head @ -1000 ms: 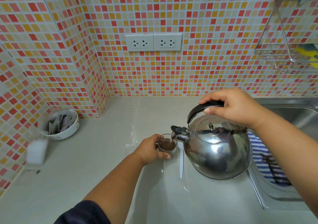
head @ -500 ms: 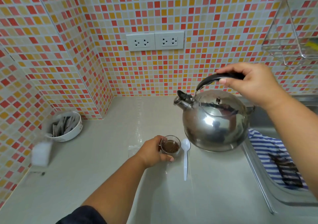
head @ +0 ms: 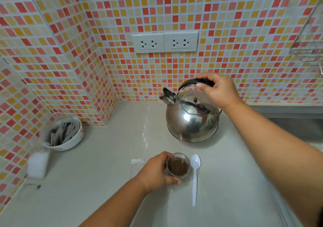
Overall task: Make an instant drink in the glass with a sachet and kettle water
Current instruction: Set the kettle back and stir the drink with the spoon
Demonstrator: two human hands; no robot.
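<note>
A small clear glass (head: 178, 165) holding brown liquid stands on the pale counter (head: 108, 183). My left hand (head: 157, 170) wraps around its left side. Behind it, near the back wall, a shiny steel kettle (head: 192, 120) sits upright on the counter, spout pointing left. My right hand (head: 218, 90) grips its black handle from above. A white plastic spoon (head: 195, 176) lies just right of the glass. A clear empty sachet (head: 137, 164) lies flat to the left of my left hand.
A white bowl (head: 70, 143) with several sachets sits at the left by the tiled corner. A blurred white container (head: 37, 164) stands in front of it. A sink (head: 297, 129) lies at the right, a wire rack (head: 309, 48) above it, wall sockets (head: 164, 42) behind.
The kettle went from tilted over the glass, pouring, to lifted up and back, and now rests upright on the counter near the wall. My left hand stayed on the glass.
</note>
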